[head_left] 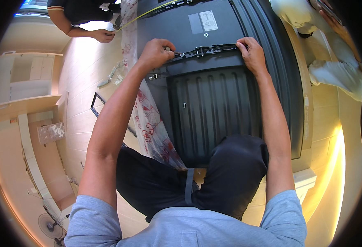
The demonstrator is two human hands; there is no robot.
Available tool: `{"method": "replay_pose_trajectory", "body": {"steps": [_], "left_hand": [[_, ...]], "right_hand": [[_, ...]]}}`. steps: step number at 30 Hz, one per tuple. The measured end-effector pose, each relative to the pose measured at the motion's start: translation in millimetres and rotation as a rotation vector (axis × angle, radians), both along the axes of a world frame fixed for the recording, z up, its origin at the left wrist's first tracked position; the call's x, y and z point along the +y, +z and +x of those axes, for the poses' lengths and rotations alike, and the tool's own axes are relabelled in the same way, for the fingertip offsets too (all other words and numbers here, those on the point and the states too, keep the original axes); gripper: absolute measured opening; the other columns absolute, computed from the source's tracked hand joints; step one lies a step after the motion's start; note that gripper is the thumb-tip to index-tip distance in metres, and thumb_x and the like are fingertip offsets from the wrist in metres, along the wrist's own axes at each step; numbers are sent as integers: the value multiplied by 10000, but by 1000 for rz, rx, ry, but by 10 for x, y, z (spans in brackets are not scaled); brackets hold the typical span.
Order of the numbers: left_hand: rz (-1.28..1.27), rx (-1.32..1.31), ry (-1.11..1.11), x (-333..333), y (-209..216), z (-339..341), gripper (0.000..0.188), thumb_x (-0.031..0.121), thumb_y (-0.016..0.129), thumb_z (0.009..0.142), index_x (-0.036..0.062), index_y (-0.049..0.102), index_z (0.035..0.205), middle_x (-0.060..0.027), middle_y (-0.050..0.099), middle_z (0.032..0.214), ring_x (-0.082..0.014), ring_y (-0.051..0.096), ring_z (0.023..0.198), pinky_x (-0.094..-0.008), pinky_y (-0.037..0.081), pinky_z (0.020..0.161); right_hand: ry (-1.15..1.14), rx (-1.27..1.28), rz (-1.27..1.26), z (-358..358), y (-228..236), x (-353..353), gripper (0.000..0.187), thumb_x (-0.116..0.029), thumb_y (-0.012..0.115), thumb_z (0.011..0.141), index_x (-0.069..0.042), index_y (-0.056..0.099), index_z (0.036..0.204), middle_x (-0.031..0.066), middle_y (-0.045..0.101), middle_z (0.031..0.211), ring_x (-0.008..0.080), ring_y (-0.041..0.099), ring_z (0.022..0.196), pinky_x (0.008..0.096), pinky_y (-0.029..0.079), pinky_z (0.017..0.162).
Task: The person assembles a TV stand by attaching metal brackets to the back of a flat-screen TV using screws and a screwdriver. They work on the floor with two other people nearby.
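Note:
A large dark panel with a ribbed section (216,107), like the back of a big television, lies in front of me. Across it runs a black perforated metal bracket (220,48) with bolts and a clamp-like joint near its middle. My left hand (157,53) is closed around a small metal tool (177,54), whose tip meets a bolt at the bracket's left part; its exact kind is unclear. At the bracket's right end, my right hand (252,53) pinches the bar between thumb and fingers. A small loose screw (184,105) lies on the ribbed section.
Clear plastic wrap with red print (150,119) runs along the panel's left edge. Another person's hand (103,36) holds a yellow tape measure (148,13) at the far left. A person in light trousers (337,76) is at the right. A black frame (96,103) lies on the floor.

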State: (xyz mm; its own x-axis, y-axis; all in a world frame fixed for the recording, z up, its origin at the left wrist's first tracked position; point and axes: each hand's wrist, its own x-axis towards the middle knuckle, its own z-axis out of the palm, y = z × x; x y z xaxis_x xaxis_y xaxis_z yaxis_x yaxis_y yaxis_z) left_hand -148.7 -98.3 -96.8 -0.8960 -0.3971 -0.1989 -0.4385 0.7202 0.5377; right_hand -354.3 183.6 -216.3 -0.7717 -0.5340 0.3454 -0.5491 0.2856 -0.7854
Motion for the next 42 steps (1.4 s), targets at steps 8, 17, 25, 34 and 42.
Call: {"method": "replay_pose_trajectory", "body": {"steps": [8, 17, 25, 34, 42], "left_hand": [[-66, -16, -47, -18, 22, -30, 310, 204, 747, 741, 22, 784, 989, -175, 743, 859, -284, 716, 790, -362, 550, 767], [-411, -45, -521, 68, 164, -177, 284, 50, 703, 756, 36, 750, 1035, -144, 657, 1077, -363, 674, 1024, -429, 533, 877], [-398, -388, -568, 205, 340, -487, 437, -44, 638, 844, 74, 644, 1264, -171, 531, 1296, -415, 643, 1116, -491, 513, 920], [-536, -178, -347, 295, 233, -288, 388, 332, 562, 1057, 1, 604, 1255, -254, 628, 1197, -449, 657, 1044, -523, 505, 898], [-459, -122, -365, 313, 258, -218, 504, 470, 648, 984, 25, 627, 1220, -212, 673, 1151, -405, 643, 1118, -476, 504, 953]], "right_hand": [[-6, -7, -6, 7, -3, 3, 150, -171, 705, 950, -33, 722, 1007, 137, 686, 965, 328, 667, 906, 405, 520, 811], [10, 28, 0, -9, -7, 10, 147, -165, 693, 957, -32, 724, 1008, 139, 689, 966, 329, 673, 907, 409, 525, 807], [16, 12, -16, -13, -14, 16, 142, -153, 684, 960, -32, 725, 1023, 140, 687, 975, 334, 673, 912, 404, 528, 816], [18, 32, -26, -11, -33, 26, 136, -141, 678, 964, -29, 723, 1026, 144, 687, 976, 341, 676, 919, 409, 532, 823], [36, 24, -27, -31, -22, 47, 146, -148, 688, 963, -28, 730, 1035, 144, 696, 972, 329, 688, 905, 403, 537, 820]]}}
